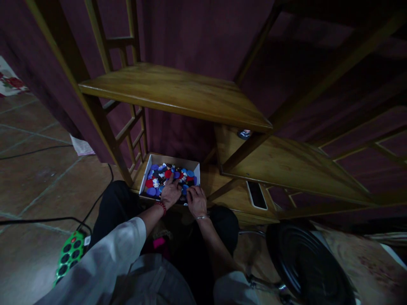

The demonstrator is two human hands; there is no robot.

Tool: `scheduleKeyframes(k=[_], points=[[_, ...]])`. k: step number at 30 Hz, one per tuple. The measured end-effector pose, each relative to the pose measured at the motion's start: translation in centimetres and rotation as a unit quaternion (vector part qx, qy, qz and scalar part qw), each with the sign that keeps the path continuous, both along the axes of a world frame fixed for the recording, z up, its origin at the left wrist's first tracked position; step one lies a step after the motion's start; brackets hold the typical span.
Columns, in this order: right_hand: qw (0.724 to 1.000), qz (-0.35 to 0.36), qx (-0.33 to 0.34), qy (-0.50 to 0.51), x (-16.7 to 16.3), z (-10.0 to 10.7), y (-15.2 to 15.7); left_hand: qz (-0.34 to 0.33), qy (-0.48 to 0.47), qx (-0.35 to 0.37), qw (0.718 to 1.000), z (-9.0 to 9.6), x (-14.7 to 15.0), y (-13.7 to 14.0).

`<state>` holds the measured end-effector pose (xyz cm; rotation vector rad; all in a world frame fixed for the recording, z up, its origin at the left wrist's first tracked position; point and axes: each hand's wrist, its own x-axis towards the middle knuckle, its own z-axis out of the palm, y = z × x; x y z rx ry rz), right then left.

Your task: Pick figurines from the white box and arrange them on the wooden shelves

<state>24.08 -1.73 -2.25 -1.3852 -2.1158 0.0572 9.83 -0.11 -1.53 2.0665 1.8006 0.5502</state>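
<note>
A shallow cardboard box (153, 157) with pale walls sits on the low shelf, holding many small round pieces in red, blue and purple, mixed with black-and-white figure-like bits. My left hand (171, 193), wearing a red bead bracelet, reaches over the front wall. Its index finger stretches onto the pieces near a purple disc (177, 174), and it shows no grip on anything. Beside it, at the front right corner, my right hand (197, 201) has its fingers bent and drawn together near a blue piece. Whatever lies between those fingertips is too small and dark to make out.
A wooden shelf board (178, 91) overhangs the box. Right of it are another raised board (286, 163) and a white-edged phone-like object (257, 195). A black round stool (308, 262) stands right; a green power strip (70, 256) and cables lie left.
</note>
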Motion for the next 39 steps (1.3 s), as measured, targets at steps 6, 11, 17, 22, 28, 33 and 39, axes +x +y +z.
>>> scheduleKeyframes(k=[6, 11, 17, 22, 28, 33, 39], points=[[1.0, -0.013, -0.003, -0.002, -0.1, 0.0, 0.0, 0.053, -0.048, -0.008, 0.997, 0.2, 0.0, -0.2], [1.0, -0.014, -0.004, -0.005, -0.2, 0.2, 0.1, 0.044, -0.066, 0.0, 0.997, 0.5, -0.1, -0.8], [1.0, 0.004, -0.02, -0.005, -0.8, 0.3, 1.1, 0.0, -0.054, 0.026, 0.998, 0.4, -0.2, -1.3], [0.998, 0.035, -0.036, -0.038, -1.0, 0.4, 2.3, -0.017, -0.041, 0.038, 0.998, 0.6, -0.2, -1.4], [0.988, 0.058, -0.089, -0.109, -1.2, 0.8, 3.5, -0.003, -0.056, 0.038, 0.998, 0.4, -0.2, -1.3], [0.985, 0.077, -0.098, -0.116, -1.9, 0.1, 4.1, 0.068, -0.093, 0.035, 0.993, 0.0, -0.2, -1.2], [0.986, 0.065, -0.12, -0.1, -2.3, -0.8, 4.4, 0.088, -0.12, 0.033, 0.988, -0.3, -1.1, -1.2]])
